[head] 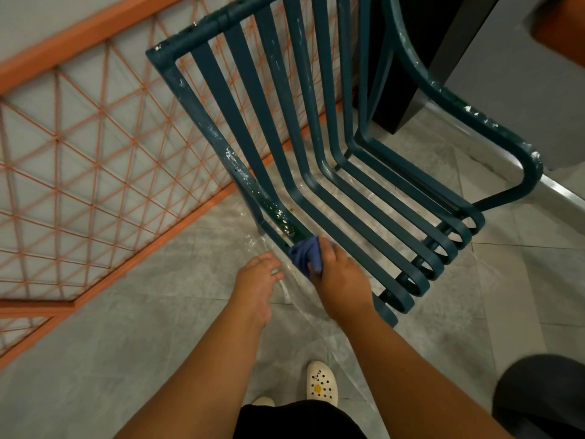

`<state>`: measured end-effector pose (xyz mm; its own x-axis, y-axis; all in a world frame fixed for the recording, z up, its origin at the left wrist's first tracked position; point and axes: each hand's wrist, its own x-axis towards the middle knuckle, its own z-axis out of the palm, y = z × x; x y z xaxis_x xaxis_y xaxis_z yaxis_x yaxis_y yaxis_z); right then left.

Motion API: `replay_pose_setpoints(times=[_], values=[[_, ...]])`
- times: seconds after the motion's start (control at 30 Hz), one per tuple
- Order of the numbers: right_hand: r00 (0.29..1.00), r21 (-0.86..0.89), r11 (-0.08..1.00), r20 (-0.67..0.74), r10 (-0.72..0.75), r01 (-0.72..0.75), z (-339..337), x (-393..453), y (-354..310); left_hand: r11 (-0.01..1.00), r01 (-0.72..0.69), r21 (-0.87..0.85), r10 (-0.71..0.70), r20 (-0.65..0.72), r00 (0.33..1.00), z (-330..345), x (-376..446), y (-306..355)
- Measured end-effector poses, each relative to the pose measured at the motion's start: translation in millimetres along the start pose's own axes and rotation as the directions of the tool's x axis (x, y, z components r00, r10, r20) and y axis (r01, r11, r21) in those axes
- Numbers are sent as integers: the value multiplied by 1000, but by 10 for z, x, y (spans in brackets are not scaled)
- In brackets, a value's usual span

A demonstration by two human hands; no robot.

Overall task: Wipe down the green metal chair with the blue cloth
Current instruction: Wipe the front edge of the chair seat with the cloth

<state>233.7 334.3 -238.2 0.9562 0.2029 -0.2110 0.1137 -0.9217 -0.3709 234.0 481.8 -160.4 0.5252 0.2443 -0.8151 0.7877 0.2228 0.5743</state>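
Note:
The green metal chair (316, 147) fills the middle of the head view, its slatted back and seat curling down at the front edge. White flecks and grime mark its left frame tube and right armrest. My right hand (340, 277) is shut on the blue cloth (307, 255) and presses it against the lower end of the left frame tube, near the seat's front left corner. My left hand (258, 280) hovers just left of the cloth, fingers loosely apart, holding nothing and apart from the chair.
An orange railing (95, 172) with rope netting runs along the left. A dark cabinet (421, 58) stands behind the chair at the right. A dark round object (541, 394) sits at bottom right. My white clog (322, 383) rests on the grey tiled floor below the hands.

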Motion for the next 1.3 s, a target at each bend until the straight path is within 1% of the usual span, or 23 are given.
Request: replay_pose_setpoints(times=[0.1, 0.2, 0.23, 0.3, 0.37, 0.4, 0.47, 0.5, 0.53, 0.6, 0.67, 0.73, 0.77, 0.8, 0.83, 0.9, 0.97, 1.03, 1.1, 1.17, 1.23, 1.27, 1.3], values=[[994, -12, 999, 104, 38, -37, 8, 328, -129, 999, -31, 13, 31, -9, 999, -38, 43, 36], [998, -47, 999, 65, -5, 8, 4, 399, -389, 999, -48, 6, 48, -11, 999, -58, 60, 69], [998, -67, 997, 49, -33, 36, 1, 376, -428, 999, -50, -4, 50, -7, 999, -65, 61, 82], [989, -130, 981, 17, -144, 145, -28, 270, -416, 999, -49, -17, 49, 5, 999, -81, 59, 108], [980, -120, 973, 47, -195, 200, -31, 213, -311, 999, -49, -19, 49, 12, 999, -106, 65, 131], [985, -76, 984, 70, -158, 163, -40, 228, -279, 999, -52, -15, 52, 14, 999, -126, 72, 135], [994, 13, 1000, 107, -13, 12, -79, 351, -304, 998, -54, -10, 55, 9, 998, -175, 86, 137], [991, 38, 997, 123, 62, -67, -87, 439, -343, 998, -54, -9, 54, 5, 999, -199, 93, 136], [985, 31, 994, 136, 102, -107, -104, 503, -407, 998, -54, -10, 54, 2, 999, -219, 101, 134], [993, -43, 998, 110, 42, -37, -113, 525, -522, 999, -47, -16, 47, 3, 999, -237, 113, 131], [993, -114, 988, 65, -93, 100, -72, 437, -521, 999, -34, -15, 34, 3, 999, -231, 125, 131], [969, -176, 953, 56, -240, 246, -27, 321, -412, 999, -27, -17, 27, 6, 1000, -223, 141, 130], [957, -170, 942, 67, -281, 288, -6, 280, -342, 999, -25, -22, 25, 10, 1000, -225, 146, 131], [955, -138, 946, 88, -284, 294, -7, 262, -281, 999, -22, -27, 22, 15, 1000, -233, 151, 133], [964, -76, 965, 106, -244, 252, -54, 268, -257, 999, -22, -30, 22, 19, 1000, -242, 157, 135], [989, 47, 995, 114, -89, 85, -122, 364, -255, 999, -25, -33, 26, 24, 999, -266, 174, 133], [992, 41, 999, 130, 5, -11, -153, 525, -370, 999, -21, -36, 22, 19, 1000, -291, 188, 119], [996, 45, 999, 89, 24, -28, -109, 643, -519, 999, -21, -35, 21, 13, 1000, -304, 202, 102], [998, -6, 999, 48, -39, 39, -25, 656, -599, 999, -20, -31, 20, 5, 1000, -303, 212, 91], [984, -108, 978, 20, -178, 180, 41, 567, -546, 999, -14, -29, 14, 2, 1000, -297, 219, 90], [960, -127, 952, 18, -279, 279, 35, 470, -426, 999, -8, -37, 8, 7, 1000, -295, 220, 106], [961, -92, 957, 36, -273, 276, -2, 455, -383, 999, -11, -42, 11, 10, 1000, -297, 222, 118], [975, -34, 976, 68, -212, 215, -55, 478, -381, 999, -18, -45, 18, 13, 1000, -299, 226, 134]])
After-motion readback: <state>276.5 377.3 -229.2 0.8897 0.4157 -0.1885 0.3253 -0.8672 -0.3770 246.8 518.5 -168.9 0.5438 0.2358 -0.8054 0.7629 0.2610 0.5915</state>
